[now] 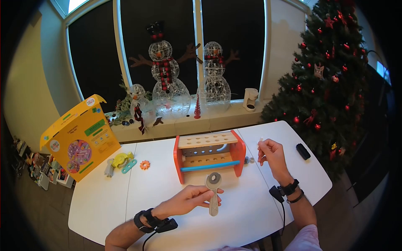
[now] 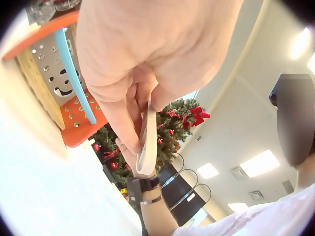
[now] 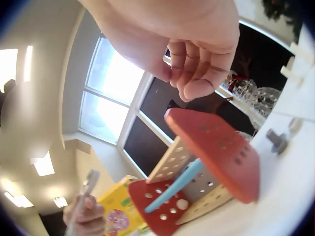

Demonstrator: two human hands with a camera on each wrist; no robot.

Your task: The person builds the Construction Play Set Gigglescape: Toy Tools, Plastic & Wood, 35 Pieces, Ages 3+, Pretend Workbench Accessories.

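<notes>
Wrench (image 1: 213, 203) held on toolbox's (image 1: 210, 166) near side.
Left hand (image 1: 190, 198) pinches its handle, apparently leaving the ring end (image 1: 213, 184) free; right hand (image 1: 273, 158), right of toolbox, pinches a small pale piece (image 1: 261, 139).

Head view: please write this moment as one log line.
Left hand: holds toy wrench | Right hand: pinches small pale piece | Toy toolbox: stands on white table
</notes>
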